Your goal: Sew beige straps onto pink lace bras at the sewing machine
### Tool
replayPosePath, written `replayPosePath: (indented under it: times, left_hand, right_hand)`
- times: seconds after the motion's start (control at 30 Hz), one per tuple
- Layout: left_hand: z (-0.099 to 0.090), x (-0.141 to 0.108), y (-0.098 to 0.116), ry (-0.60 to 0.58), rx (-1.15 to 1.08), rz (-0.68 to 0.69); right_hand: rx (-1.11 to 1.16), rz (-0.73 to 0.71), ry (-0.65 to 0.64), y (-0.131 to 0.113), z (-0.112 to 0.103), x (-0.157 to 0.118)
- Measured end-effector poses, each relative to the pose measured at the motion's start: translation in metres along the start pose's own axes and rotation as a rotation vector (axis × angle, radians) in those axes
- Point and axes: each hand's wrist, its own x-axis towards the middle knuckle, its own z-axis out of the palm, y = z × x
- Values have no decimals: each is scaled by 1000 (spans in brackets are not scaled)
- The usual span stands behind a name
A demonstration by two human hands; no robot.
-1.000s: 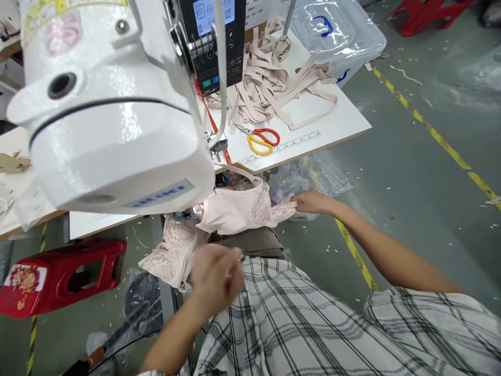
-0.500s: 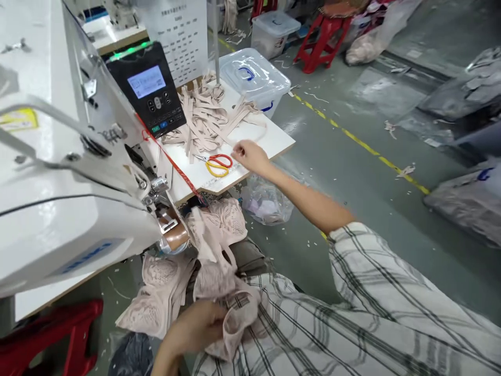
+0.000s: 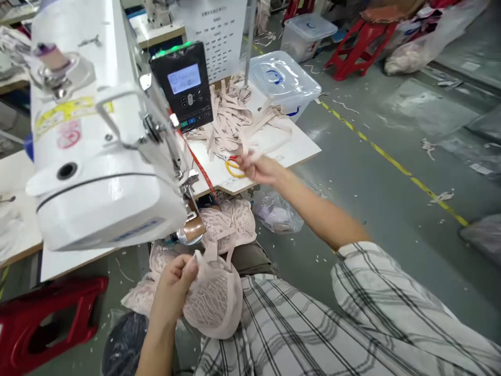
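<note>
My left hand [image 3: 176,279] pinches the upper edge of a pale pink lace bra [image 3: 213,300], whose cup hangs over my lap. Over the white table, my right hand [image 3: 258,166] has its fingers closed on a beige fabric strap [image 3: 246,143], slightly blurred by motion. That strap runs up toward a heap of similar straps [image 3: 227,117]. Scissors with red and yellow handles [image 3: 234,169] lie beside my right hand, partly covered by it. More lace bra pieces [image 3: 238,219] rest under the table edge, near the sewing machine's arm end [image 3: 191,230].
A white sewing machine [image 3: 113,203] fills the left side, with a control panel [image 3: 183,86] behind it. A lidded clear box [image 3: 285,78] stands beyond the table [image 3: 303,149]. Red stools [image 3: 362,44] and plastic bags [image 3: 277,211] are on the floor.
My left hand has risen and now holds the bra's edge, with the cup spread out. My right hand has closed on a strap over the scissors. The view has shifted left.
</note>
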Motion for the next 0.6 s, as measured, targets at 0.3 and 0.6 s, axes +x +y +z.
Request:
replayPosePath:
  times: [0.3, 0.6]
  left_hand:
    - [17, -1, 9, 9, 95, 120]
    - [11, 9, -4, -174, 241, 116]
  right_hand:
    - [394, 162, -319, 52, 140, -152]
    - [984, 420, -344, 61, 153, -153]
